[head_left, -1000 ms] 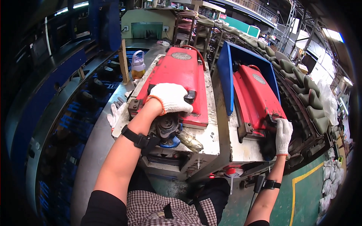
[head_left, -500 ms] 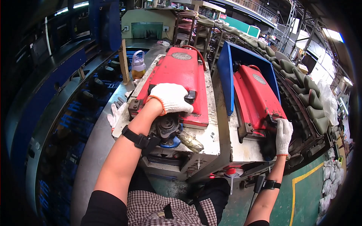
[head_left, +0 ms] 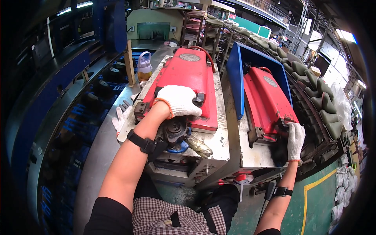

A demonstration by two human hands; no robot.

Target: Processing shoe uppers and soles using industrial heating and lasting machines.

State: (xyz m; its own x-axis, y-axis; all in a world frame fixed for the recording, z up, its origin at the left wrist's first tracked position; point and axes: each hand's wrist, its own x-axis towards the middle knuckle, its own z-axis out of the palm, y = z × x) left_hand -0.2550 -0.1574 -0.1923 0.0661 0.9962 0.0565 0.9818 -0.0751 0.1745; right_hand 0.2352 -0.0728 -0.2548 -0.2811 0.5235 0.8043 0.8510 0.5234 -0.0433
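Note:
Two red machine covers stand side by side on pale, worn machine bodies. On the front end of the left cover (head_left: 184, 74), my left hand (head_left: 178, 102), in a white knit glove, is closed over a black handle (head_left: 200, 99). Just below that hand sit a dark round knob (head_left: 174, 131) and a dirty, lumpy wrapped piece (head_left: 199, 146). My right hand (head_left: 296, 141), gloved too, curls its fingers at the front corner of the right cover (head_left: 268, 100), around a dark handle (head_left: 282, 125) that is mostly hidden.
A blue metal guard (head_left: 236, 82) surrounds the back of the right machine. Dark green shaped pads (head_left: 327, 105) line a rack along the right. Spare gloves (head_left: 122, 117) and a lidded bottle (head_left: 144, 68) lie left of the left machine, near a conveyor with blue racks (head_left: 78, 117).
Both hands keep their holds on the two handles. The whole view has shifted very slightly; nothing else has visibly moved.

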